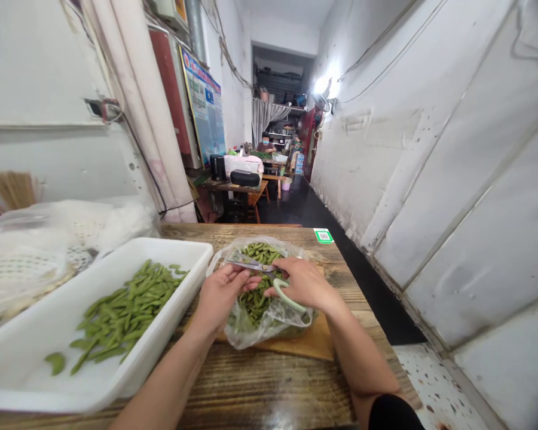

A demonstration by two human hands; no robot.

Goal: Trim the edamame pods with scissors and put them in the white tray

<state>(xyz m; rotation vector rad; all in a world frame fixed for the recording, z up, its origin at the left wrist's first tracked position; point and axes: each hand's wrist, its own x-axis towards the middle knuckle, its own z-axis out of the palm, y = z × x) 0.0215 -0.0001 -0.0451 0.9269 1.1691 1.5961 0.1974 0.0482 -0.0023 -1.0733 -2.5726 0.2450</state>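
Note:
My right hand (303, 283) grips scissors (262, 269) with pale green handles, blades pointing left over a clear plastic bag (269, 319) full of green bean pods (256, 298). My left hand (224, 292) is closed in a pinch at the blade tips, apparently on a pod that I cannot make out clearly. The bag rests on a wooden cutting board (316, 341) on a wooden table (260, 388). Left of it, a white tray (31, 358) holds several trimmed pods (125, 310).
White plastic bags (40, 251) are heaped at the table's left. A green sticker (323, 236) lies at the far table edge. A white wall runs along the right. Down the corridor, people sit at a cluttered table (237, 182).

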